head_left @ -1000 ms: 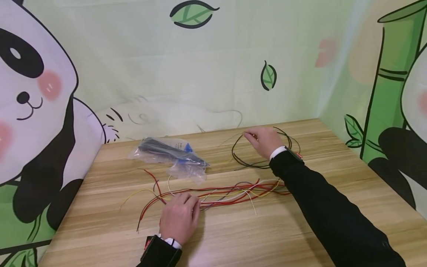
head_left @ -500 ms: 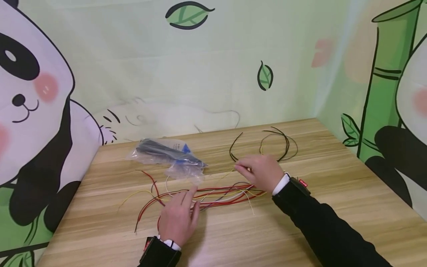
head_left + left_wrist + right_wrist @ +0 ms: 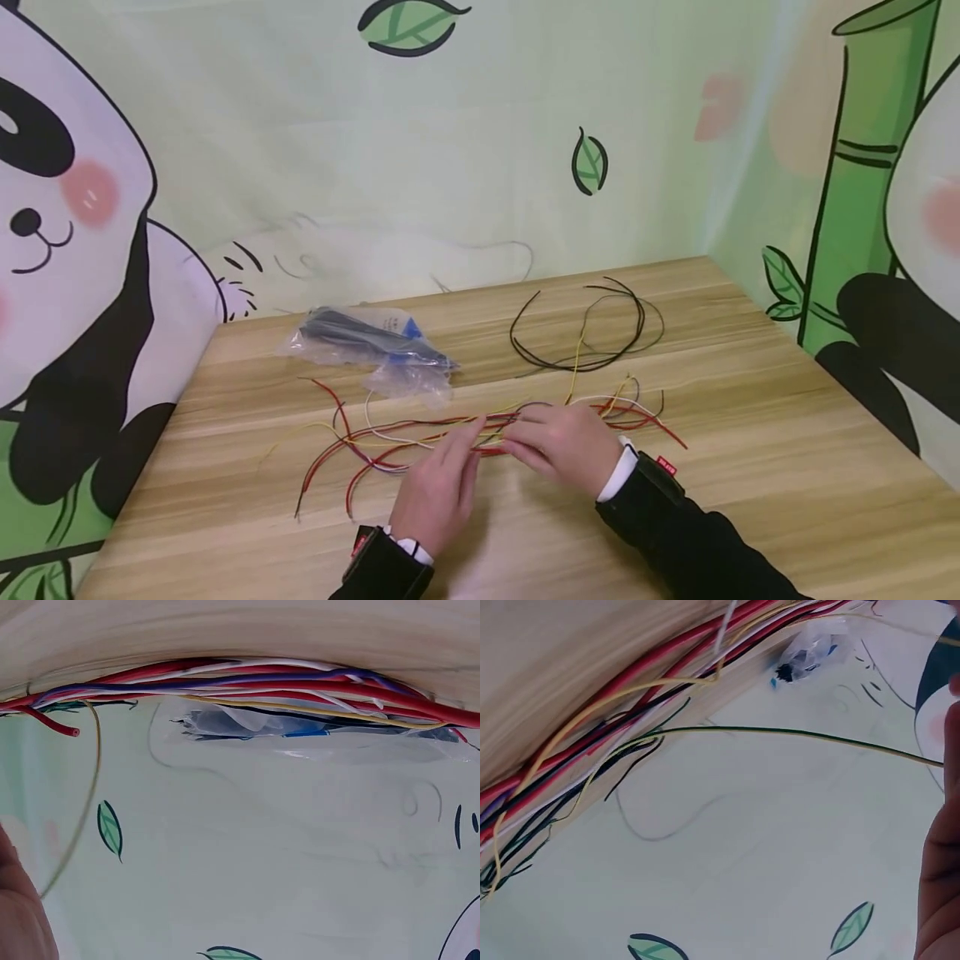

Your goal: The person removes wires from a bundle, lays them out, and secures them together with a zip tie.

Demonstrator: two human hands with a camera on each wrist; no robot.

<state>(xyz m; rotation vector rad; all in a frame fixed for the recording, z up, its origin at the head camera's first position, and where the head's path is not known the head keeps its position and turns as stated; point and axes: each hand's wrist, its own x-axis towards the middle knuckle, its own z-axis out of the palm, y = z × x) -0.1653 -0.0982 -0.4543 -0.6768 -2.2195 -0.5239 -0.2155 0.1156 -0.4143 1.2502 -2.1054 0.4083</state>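
Observation:
My right hand (image 3: 570,442) pinches a thin yellow-green wire (image 3: 579,358), low over a loose bundle of wires. From that hand the wire runs back to the coil behind; it also stretches across the right wrist view. My left hand (image 3: 437,500) rests by the bundle's middle, fingers fairly straight, fingertips close to those of the right. Several red wires (image 3: 324,454) lie lengthwise in the bundle, with a white wire (image 3: 369,414), a purple wire (image 3: 262,677) and yellow ones among them. Both hands hide part of the bundle's middle.
A clear plastic bag (image 3: 367,337) with dark contents and blue print lies at the back left of the wooden table (image 3: 225,550). Black wires (image 3: 540,364) curve in a loose coil at the back right. Printed fabric walls (image 3: 450,167) stand behind and beside the table.
My right hand has come from the black coil towards me and left, bringing the yellow-green wire to the bundle. My left hand has shifted slightly right, towards it.

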